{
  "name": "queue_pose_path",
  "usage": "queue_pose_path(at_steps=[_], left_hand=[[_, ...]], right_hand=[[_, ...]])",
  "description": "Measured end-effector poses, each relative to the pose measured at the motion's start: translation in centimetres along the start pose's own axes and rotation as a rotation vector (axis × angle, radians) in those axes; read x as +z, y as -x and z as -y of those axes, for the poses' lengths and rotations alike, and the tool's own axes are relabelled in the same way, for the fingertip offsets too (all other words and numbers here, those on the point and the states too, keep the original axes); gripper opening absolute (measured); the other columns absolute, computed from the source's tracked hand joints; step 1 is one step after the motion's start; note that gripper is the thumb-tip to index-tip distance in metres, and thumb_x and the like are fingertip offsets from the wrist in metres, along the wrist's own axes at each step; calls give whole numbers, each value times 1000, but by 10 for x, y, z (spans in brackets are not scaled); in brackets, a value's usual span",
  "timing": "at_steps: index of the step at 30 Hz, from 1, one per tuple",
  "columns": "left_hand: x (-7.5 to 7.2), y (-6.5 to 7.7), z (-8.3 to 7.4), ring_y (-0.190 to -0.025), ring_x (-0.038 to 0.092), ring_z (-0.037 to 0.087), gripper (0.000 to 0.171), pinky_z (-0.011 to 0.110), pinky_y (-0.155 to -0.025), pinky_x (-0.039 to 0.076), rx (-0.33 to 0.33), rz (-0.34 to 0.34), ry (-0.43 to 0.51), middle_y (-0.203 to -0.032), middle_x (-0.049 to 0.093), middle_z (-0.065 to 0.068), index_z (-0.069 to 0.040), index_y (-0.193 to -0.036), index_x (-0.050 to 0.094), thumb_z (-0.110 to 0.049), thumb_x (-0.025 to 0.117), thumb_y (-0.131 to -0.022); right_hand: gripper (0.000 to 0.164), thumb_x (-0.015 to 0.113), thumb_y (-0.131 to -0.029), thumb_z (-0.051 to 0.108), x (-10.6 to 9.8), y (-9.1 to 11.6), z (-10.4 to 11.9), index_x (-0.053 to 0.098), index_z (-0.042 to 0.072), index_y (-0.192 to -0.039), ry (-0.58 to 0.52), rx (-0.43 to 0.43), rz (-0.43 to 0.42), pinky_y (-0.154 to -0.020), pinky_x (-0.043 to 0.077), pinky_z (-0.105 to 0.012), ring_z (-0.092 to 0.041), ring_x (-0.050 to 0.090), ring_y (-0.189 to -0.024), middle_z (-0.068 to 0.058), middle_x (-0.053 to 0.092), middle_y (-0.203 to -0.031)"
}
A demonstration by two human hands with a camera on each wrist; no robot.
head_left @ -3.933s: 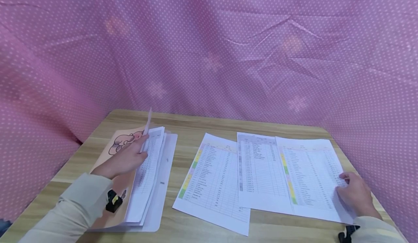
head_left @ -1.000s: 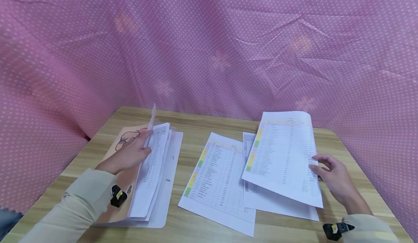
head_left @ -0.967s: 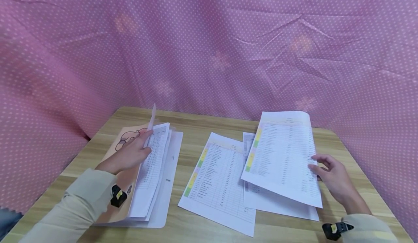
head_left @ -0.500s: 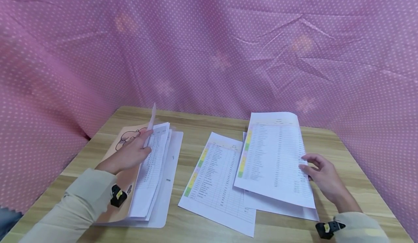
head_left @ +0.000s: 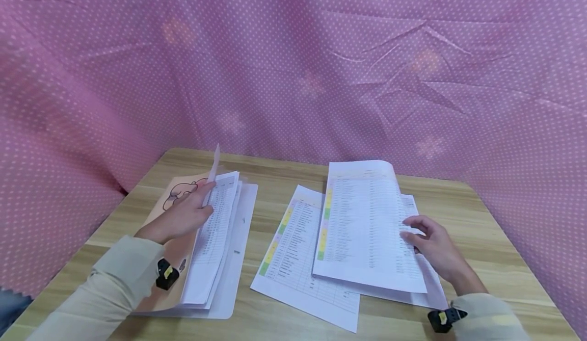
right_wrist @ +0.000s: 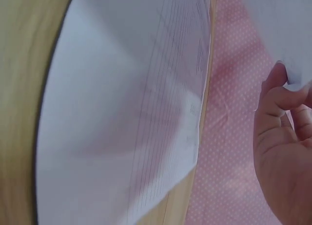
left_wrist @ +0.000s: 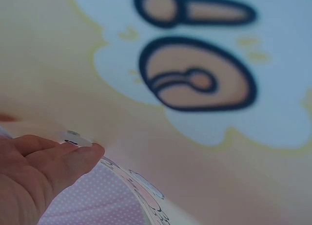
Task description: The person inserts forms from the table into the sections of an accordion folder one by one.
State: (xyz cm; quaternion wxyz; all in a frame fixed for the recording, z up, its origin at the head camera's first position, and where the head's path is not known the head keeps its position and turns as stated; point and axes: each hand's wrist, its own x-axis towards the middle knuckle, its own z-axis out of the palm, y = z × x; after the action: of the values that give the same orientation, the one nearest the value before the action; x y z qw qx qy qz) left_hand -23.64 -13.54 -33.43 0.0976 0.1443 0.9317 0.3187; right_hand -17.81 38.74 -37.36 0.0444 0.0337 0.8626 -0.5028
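At the left in the head view lies a folder with a cartoon-printed cover [head_left: 172, 254] and several printed sheets [head_left: 213, 239] inside. My left hand [head_left: 181, 217] pinches the cover's raised edge; in the left wrist view the thumb and fingers [left_wrist: 73, 166] grip it. On the right, my right hand [head_left: 435, 246] pinches the right edge of a printed sheet [head_left: 362, 224] with a coloured strip down its left side. That sheet is lifted and bowed above the others. In the right wrist view its corner [right_wrist: 287, 30] sits between thumb and fingers.
Beneath the held sheet are a tilted sheet [head_left: 293, 259] with a coloured strip and another sheet [head_left: 431, 280], mostly covered. The wooden table [head_left: 486, 239] ends at a pink dotted cloth [head_left: 293, 76] behind. Black cameras sit at both wrists.
My right hand has lifted the rightmost sheet and carried it leftward over the other two, uncovering part of the lower right sheet. The left hand keeps its hold on the cover.
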Motion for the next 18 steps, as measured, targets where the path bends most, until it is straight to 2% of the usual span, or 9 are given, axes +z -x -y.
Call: queue_pose_path(at_steps=[10, 18], left_hand=[[-1, -1, 1, -138, 19, 44, 63, 62, -107, 21, 4, -5, -8, -154, 14, 26, 2, -149, 12, -15, 38, -95], [1, 0, 2, -139, 18, 45, 64, 62, -108, 20, -2, -6, -8, -154, 14, 25, 1, -150, 12, -16, 39, -95]], right_hand=[[38, 61, -92, 22, 23, -8, 11, 50, 5, -124, -29, -16, 52, -80, 51, -25, -25, 56, -110, -17, 44, -138], [35, 62, -91, 16, 40, -15, 15, 51, 5, -122, -91, -46, 86, -76, 53, -28, -20, 60, -99, -16, 48, -132]])
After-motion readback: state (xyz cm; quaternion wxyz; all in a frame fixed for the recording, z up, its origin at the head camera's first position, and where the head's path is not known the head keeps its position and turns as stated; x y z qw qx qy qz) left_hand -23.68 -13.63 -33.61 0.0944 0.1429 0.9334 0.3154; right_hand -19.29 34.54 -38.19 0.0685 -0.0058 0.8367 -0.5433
